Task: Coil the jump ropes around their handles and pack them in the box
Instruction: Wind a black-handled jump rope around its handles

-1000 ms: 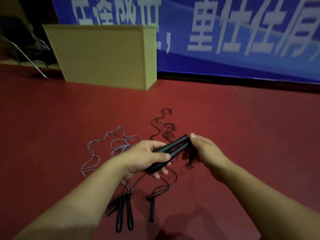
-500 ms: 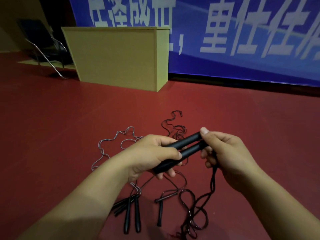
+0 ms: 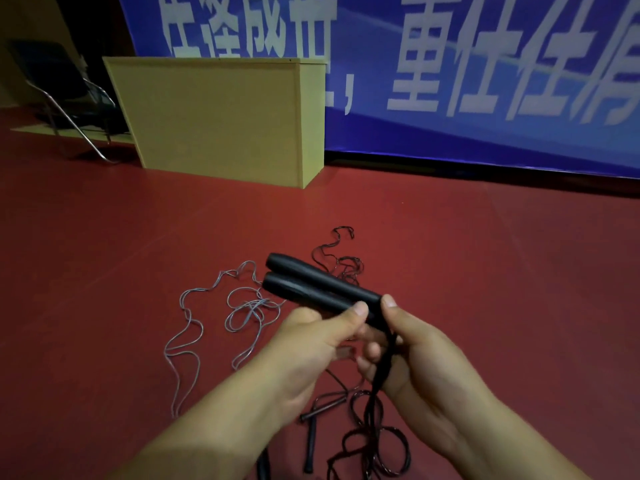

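- The box stands far left on the floor; I see nothing packed.
- A grey rope and other black handles lie loose.
- My left hand grips the paired handles; no coil shows.
- My right hand pinches their near end and the hanging cord.

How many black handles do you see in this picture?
5, maybe more. Two are held side by side in both hands: upper handle, lower handle. Two lie on the floor below the hands. One is half hidden by the left forearm; another may lie under it.
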Demonstrator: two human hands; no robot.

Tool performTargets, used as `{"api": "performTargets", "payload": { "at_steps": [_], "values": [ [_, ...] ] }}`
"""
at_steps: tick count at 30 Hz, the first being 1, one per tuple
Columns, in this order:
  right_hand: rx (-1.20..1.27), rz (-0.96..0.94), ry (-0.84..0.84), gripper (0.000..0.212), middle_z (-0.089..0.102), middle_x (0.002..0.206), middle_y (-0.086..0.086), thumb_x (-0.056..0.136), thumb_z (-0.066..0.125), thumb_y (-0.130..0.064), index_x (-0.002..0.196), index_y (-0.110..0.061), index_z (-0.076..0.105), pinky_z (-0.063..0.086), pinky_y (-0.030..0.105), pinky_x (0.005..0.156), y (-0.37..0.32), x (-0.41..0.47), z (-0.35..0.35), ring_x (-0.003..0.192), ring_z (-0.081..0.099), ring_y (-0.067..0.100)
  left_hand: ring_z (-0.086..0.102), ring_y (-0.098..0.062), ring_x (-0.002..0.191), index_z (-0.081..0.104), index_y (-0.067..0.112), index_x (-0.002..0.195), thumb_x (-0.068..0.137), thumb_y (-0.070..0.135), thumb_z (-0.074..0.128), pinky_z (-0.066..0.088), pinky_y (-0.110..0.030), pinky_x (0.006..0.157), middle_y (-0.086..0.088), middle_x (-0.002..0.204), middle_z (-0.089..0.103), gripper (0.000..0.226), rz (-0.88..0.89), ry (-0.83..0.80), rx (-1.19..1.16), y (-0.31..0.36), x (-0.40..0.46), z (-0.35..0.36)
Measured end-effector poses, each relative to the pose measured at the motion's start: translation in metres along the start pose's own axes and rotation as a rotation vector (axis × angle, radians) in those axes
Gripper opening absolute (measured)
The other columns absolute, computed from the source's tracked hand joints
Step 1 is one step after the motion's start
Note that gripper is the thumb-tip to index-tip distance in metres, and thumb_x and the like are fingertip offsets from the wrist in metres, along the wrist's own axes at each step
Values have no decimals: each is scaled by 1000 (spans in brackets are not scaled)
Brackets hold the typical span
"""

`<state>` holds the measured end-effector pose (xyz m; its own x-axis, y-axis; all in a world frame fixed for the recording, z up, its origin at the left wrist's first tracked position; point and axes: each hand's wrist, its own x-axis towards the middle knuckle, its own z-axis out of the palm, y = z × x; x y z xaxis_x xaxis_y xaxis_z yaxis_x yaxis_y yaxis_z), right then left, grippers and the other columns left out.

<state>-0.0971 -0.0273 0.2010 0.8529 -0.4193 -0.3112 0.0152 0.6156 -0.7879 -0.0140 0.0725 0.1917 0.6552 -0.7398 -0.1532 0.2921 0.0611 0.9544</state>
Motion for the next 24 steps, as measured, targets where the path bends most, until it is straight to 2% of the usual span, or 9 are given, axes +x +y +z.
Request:
{"api": "performTargets", "payload": {
  "at_steps": [2,4,7,9,12,14,17,21,24],
  "values": [
    [-77,45,-52,28,61,68,7,94,54,-29,99,-10,73,45,26,51,4,-1,-1,48,44,11,56,-20,56,63,2,108,83,33,62,44,-32,57,-7,65,55,40,-20,1,-31,-4,2,3],
    [-191,87,-88,30,59,68,8,95,53,-32,101,-11,74,42,26,49,7,-1,-3,48,41,13,59,-21,56,60,5,113,85,32,59,48,-39,62,-16,76,63,39,-21,16,-71,-2,2,2],
    [-299,140,-138,34,58,68,10,95,54,-36,103,-7,70,41,27,48,14,1,-8,46,39,15,71,-23,90,62,5,107,96,21,51,54,-41,89,-14,104,73,22,-5,82,-165,2,6,-6],
    [-363,166,-179,34,57,65,8,94,55,-33,103,-2,67,42,27,48,17,3,-10,47,40,14,71,-25,91,59,4,104,100,15,46,55,-38,85,-11,93,73,18,11,125,-257,5,12,-15],
    [-491,192,-196,32,54,62,6,95,55,-25,102,5,64,43,26,47,9,9,-19,48,42,13,71,-23,74,57,4,102,102,13,46,57,-41,79,-6,79,66,14,28,262,-226,8,25,-34],
    [-591,214,-249,28,52,64,6,97,53,-24,93,0,67,44,28,51,1,14,-27,49,43,15,70,-22,68,56,2,103,102,14,49,60,-39,69,-7,78,64,14,31,346,-28,6,31,-50],
    [-780,239,-364,25,50,62,4,96,54,-26,81,-7,58,40,29,60,-4,17,-36,54,47,16,68,-18,59,56,5,95,100,14,51,48,-25,47,-8,75,62,12,99,315,433,1,32,-64],
    [-1007,187,-407,24,48,67,3,88,63,-33,81,-10,58,39,27,67,-16,24,-49,61,48,13,68,-20,63,55,20,86,96,23,53,52,-33,60,-2,71,65,10,178,274,1094,-2,35,-87],
    [-1116,114,-402,29,47,67,4,81,66,-38,73,-12,56,36,30,71,-30,28,-60,66,44,14,64,-22,63,56,16,86,94,23,56,52,-36,62,-2,70,63,11,95,227,1144,2,35,-102]
  ]
}}
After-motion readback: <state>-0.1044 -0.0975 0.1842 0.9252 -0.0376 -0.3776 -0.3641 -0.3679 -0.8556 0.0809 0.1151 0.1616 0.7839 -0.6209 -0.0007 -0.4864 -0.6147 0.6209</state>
